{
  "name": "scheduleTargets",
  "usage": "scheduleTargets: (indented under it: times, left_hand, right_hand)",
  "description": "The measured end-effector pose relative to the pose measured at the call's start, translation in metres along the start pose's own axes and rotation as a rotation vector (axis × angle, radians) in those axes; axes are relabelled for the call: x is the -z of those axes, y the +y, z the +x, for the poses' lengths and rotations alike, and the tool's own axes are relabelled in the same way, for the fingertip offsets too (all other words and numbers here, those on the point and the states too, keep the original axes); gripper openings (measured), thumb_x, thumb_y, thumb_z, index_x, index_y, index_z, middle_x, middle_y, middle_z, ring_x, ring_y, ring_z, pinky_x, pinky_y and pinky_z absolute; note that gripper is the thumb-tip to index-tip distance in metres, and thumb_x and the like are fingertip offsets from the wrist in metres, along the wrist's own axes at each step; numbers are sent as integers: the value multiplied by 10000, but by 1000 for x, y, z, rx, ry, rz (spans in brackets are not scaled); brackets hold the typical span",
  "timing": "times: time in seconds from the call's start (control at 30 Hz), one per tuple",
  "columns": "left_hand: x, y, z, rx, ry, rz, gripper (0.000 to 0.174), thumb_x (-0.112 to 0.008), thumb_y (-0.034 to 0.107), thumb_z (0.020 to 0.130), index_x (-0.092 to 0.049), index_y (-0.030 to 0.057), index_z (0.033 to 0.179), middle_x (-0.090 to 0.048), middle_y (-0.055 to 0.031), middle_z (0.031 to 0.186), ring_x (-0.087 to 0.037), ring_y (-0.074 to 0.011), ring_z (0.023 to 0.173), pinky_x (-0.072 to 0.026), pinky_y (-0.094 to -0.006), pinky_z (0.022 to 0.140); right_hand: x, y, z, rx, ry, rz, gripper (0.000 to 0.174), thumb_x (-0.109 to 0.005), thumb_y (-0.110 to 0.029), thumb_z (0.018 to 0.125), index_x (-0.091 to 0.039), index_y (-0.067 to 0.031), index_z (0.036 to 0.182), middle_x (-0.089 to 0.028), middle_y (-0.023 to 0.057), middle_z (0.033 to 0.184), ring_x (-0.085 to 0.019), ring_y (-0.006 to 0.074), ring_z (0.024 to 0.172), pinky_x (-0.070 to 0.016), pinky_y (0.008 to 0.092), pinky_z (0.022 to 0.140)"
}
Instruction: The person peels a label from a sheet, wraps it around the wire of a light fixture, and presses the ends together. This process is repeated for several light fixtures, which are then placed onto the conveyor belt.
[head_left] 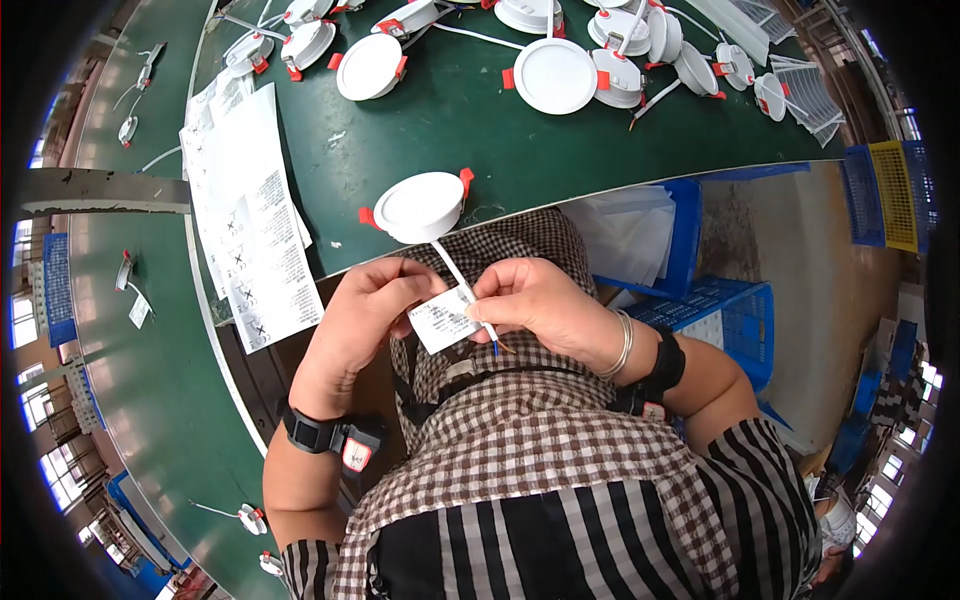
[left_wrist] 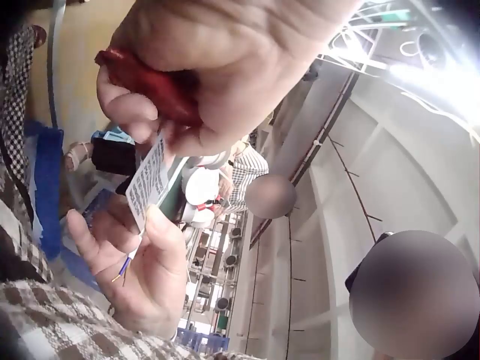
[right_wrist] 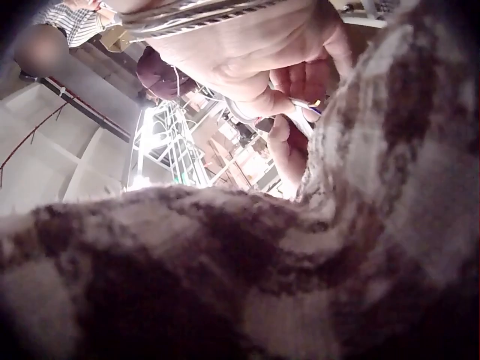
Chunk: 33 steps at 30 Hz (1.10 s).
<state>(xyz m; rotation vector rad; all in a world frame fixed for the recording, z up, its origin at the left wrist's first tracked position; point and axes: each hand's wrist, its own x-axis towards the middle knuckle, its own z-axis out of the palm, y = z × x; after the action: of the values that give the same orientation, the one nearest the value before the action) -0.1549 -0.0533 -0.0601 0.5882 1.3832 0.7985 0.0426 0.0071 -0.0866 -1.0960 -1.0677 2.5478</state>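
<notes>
Over the person's lap, a small white printed label [head_left: 443, 318] lies against the white cable [head_left: 455, 270] of a round white downlight [head_left: 420, 207]. The right hand [head_left: 540, 308] pinches the label and cable between thumb and fingers. At the label's other side, the left hand [head_left: 372, 305] holds its edge with curled fingers. A glossy dark red piece [left_wrist: 154, 86] shows in the left palm in the left wrist view. Bare blue and brown wire ends [head_left: 500, 348] stick out below the right hand. The downlight, with red clips [head_left: 467, 180], rests at the table's front edge.
Printed label sheets [head_left: 255, 220] overhang the green table [head_left: 420, 120] at left. Several other downlights [head_left: 556, 76] lie along its back. Blue crates [head_left: 735, 320] stand below at right. A checked apron [right_wrist: 187, 262] fills much of the right wrist view.
</notes>
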Motion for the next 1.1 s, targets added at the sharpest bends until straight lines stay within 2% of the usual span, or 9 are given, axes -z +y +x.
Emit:
scheduleTargets:
  times: [0.23, 0.33, 0.43, 0.6, 0.7, 0.83, 0.97, 1.03, 1.1]
  left_hand:
    - [-5, -12, -3, -56, -1, 54, 175, -648, 155, 813, -649, -13, 863, -532, 22, 637, -447, -34, 568, -350, -194, 494]
    - [-11, -15, 1, -257, 91, 325, 126, -629, 106, 774, -639, -18, 755, -515, 19, 611, -468, -60, 582, -395, -229, 546]
    - [-10, -10, 1, -305, 193, 347, 99, -595, 69, 783, -635, -20, 762, -512, 40, 635, -445, -35, 605, -353, -203, 548]
    - [9, -9, -15, -341, 273, 221, 93, -598, 19, 759, -634, 4, 844, -559, 11, 665, -483, -58, 632, -398, -207, 601]
    - [10, -15, -29, -769, 309, 555, 387, -603, -116, 654, -607, 75, 991, -561, -52, 844, -544, -150, 688, -437, -248, 612]
    - [0, -17, -38, -943, 324, 813, 538, -651, -97, 510, -613, 107, 1006, -518, -69, 845, -567, -220, 700, -459, -301, 529]
    - [-1, -19, -34, -1114, 404, 825, 460, -650, -93, 488, -628, 89, 910, -501, -66, 831, -560, -192, 649, -445, -284, 495]
    - [-2, -15, -33, -1172, 444, 806, 423, -647, -94, 487, -631, 80, 872, -499, -67, 831, -556, -182, 632, -440, -279, 486]
    - [-7, -1, -36, -1181, 466, 744, 371, -645, -94, 489, -631, 64, 824, -500, -67, 825, -555, -175, 620, -441, -278, 490]
  right_hand:
    - [-3, -1, -2, 7, -2, -3, 104, -612, -54, 835, -570, 28, 884, -634, 103, 840, -627, 130, 708, -513, 211, 648]
    - [-4, -1, -1, 25, -16, -33, 107, -616, -59, 837, -567, 26, 881, -635, 106, 841, -632, 132, 709, -516, 210, 642]
    - [-7, -6, -2, -6, -2, -17, 112, -620, -70, 841, -564, 18, 880, -635, 106, 847, -643, 144, 717, -534, 224, 655]
    - [-4, -11, -7, -44, -15, 47, 114, -619, -83, 848, -561, 8, 886, -630, 104, 876, -651, 176, 744, -562, 283, 711]
    - [-4, -16, -10, -48, -37, 72, 119, -606, -95, 859, -561, 9, 895, -627, 105, 886, -645, 183, 776, -560, 321, 740]
    - [-5, -24, -12, -38, -78, 83, 122, -579, -107, 879, -565, 13, 900, -626, 104, 890, -634, 188, 815, -552, 373, 781]
    - [-10, -31, -14, -40, -84, 86, 137, -570, -111, 886, -574, 19, 929, -627, 99, 892, -636, 182, 812, -550, 351, 762]
    - [-13, -35, -19, 115, -38, -44, 209, -575, -191, 900, -584, 18, 914, -635, 66, 803, -625, 133, 679, -522, 250, 663]
    - [-10, -40, -21, 269, -31, -222, 189, -605, -136, 856, -593, 9, 975, -625, 84, 862, -620, 159, 733, -514, 266, 695]
